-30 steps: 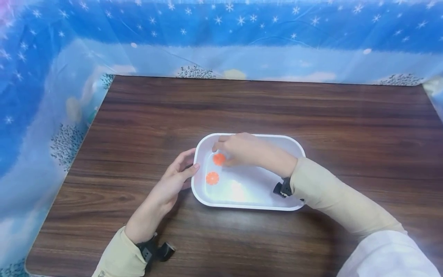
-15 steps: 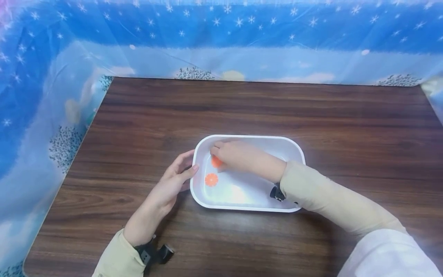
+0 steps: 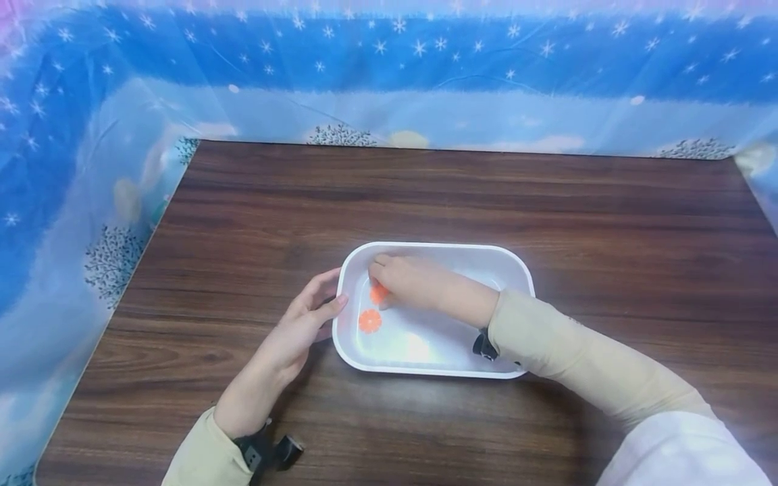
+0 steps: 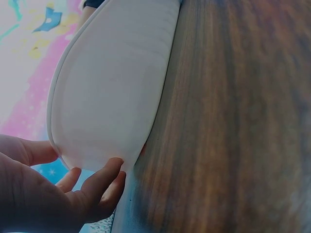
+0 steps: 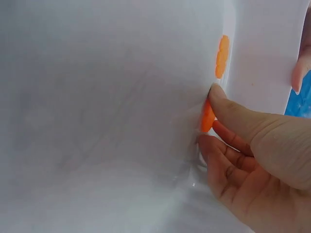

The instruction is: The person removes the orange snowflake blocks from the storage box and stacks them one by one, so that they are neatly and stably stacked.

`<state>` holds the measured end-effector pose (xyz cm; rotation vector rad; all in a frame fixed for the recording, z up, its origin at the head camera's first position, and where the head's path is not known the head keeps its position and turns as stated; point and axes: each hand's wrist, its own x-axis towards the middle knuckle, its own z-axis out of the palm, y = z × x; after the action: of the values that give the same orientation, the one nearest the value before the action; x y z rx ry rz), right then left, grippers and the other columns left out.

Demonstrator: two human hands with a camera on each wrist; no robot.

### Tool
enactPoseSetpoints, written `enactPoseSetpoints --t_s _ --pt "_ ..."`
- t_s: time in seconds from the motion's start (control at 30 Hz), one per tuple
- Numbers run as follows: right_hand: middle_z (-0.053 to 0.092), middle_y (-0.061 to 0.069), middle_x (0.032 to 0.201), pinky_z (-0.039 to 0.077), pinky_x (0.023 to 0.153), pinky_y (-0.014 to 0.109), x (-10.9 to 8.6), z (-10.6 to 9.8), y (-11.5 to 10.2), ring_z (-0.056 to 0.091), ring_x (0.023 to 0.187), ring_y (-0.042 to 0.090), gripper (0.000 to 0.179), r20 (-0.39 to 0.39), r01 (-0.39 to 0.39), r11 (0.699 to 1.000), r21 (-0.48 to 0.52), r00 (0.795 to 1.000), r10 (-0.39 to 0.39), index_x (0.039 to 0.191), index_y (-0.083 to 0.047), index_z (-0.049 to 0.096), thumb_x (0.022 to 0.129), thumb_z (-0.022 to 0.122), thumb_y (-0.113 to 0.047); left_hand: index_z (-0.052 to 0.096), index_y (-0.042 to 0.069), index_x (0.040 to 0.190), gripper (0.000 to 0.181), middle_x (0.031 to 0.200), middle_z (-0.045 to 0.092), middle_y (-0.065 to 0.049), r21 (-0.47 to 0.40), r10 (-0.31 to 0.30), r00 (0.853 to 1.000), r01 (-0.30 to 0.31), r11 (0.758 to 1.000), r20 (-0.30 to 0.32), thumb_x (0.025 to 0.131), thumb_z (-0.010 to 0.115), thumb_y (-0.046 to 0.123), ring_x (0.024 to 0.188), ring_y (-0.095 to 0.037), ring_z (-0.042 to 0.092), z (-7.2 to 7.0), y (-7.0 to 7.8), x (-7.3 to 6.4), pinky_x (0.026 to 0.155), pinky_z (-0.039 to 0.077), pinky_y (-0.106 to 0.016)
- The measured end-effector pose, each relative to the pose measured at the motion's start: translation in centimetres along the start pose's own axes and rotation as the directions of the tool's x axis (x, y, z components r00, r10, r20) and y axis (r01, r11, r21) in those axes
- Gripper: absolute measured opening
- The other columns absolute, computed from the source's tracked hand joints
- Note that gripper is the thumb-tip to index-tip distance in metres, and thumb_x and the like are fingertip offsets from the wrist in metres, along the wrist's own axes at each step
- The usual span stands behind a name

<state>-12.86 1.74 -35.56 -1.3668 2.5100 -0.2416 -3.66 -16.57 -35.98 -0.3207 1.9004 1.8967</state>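
Observation:
A white plastic tray [image 3: 434,372] with rounded corners stands on the table. At its left end my left hand [image 3: 292,331] holds it, thumb over the rim and fingers against the outer wall, as the left wrist view shows too. Inside the tray, my right hand [image 3: 419,283] pinches an orange notched disc [image 5: 208,115] between thumb and fingertips, low over the tray floor. Part of that disc is hidden by the fingers. Beside it, nearer to me, a second orange notched disc [image 3: 369,321] lies flat near the tray's left wall.
The dark wood-grain table [image 3: 516,202] spreads around the tray on all sides. Behind and to the left hangs a blue snowflake-patterned cloth [image 3: 340,61]. A black wrist camera [image 3: 286,452] on my left wrist juts out over the table.
My right hand's fingers have come down and closed around the farther orange disc, which was in fuller view a second ago. My left hand has stayed at the tray's left end.

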Motion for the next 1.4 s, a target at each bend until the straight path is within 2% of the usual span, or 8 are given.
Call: enactPoseSetpoints --t_s 0.13,0.37,0.6,0.87,1.03,1.4 --pt "0.052 0.005 0.091 0.044 0.079 0.028 0.0 0.1 0.1 0.05 0.08 0.017 0.034 0.002 0.026 0.998 0.054 1.0 -0.026 0.102 -0.001 0.056 0.08 0.074 -0.02 0.032 0.02 0.143 0.049 0.141 0.035 -0.009 0.0 -0.004 1.0 0.004 1.0 -0.001 0.097 0.049 0.019 0.122 -0.027 0.043 0.0 0.0 0.0 0.095 0.037 -0.043" --pt "0.054 0.006 0.092 0.043 0.081 0.029 0.0 0.2 0.3 0.05 0.082 0.017 0.03 -0.006 0.042 0.995 0.088 0.999 -0.042 0.102 -0.001 0.056 0.081 0.073 -0.015 0.032 0.02 0.143 0.049 0.141 0.036 -0.01 0.007 -0.005 1.0 0.005 1.0 -0.002 0.097 0.049 0.02 0.121 -0.028 0.044 0.1 0.2 -0.1 0.095 0.037 -0.042" --pt "0.053 0.001 0.083 0.041 0.07 0.025 0.3 0.3 0.2 0.047 0.073 0.014 0.024 -0.026 0.067 0.995 0.077 0.998 -0.065 0.096 -0.005 0.058 0.077 0.071 -0.011 0.033 0.021 0.143 0.049 0.141 0.036 -0.009 0.01 -0.015 1.0 0.015 1.0 -0.009 0.097 0.05 0.021 0.122 -0.028 0.044 0.1 0.3 -0.1 0.095 0.037 -0.043" --pt "0.056 0.004 0.084 0.042 0.069 0.027 0.4 0.1 -0.2 0.05 0.072 0.017 0.024 0.005 0.074 0.997 0.016 0.997 -0.074 0.099 -0.003 0.063 0.078 0.07 -0.013 0.033 0.023 0.142 0.049 0.14 0.037 -0.006 0.001 -0.025 1.0 0.025 1.0 -0.017 0.096 0.051 0.021 0.123 -0.025 0.042 0.1 0.1 0.1 0.095 0.036 -0.042" --pt "0.055 0.003 0.078 0.042 0.067 0.027 0.4 0.0 -0.3 0.05 0.069 0.016 0.022 0.009 0.094 0.995 -0.034 0.996 -0.094 0.098 -0.004 0.064 0.078 0.069 -0.014 0.034 0.022 0.142 0.049 0.14 0.037 -0.006 0.007 -0.017 1.0 0.017 1.0 -0.015 0.096 0.051 0.021 0.122 -0.025 0.042 0.2 0.1 0.0 0.094 0.036 -0.041" --pt "0.057 0.001 0.076 0.044 0.065 0.027 0.1 -0.7 -0.3 0.052 0.067 0.016 0.016 0.037 0.076 0.99 -0.123 0.997 -0.072 0.092 -0.007 0.066 0.079 0.067 -0.015 0.034 0.021 0.141 0.048 0.139 0.038 -0.007 -0.001 -0.006 1.0 0.006 1.0 -0.014 0.096 0.05 0.018 0.12 -0.025 0.045 0.1 0.0 0.1 0.091 0.039 -0.039"
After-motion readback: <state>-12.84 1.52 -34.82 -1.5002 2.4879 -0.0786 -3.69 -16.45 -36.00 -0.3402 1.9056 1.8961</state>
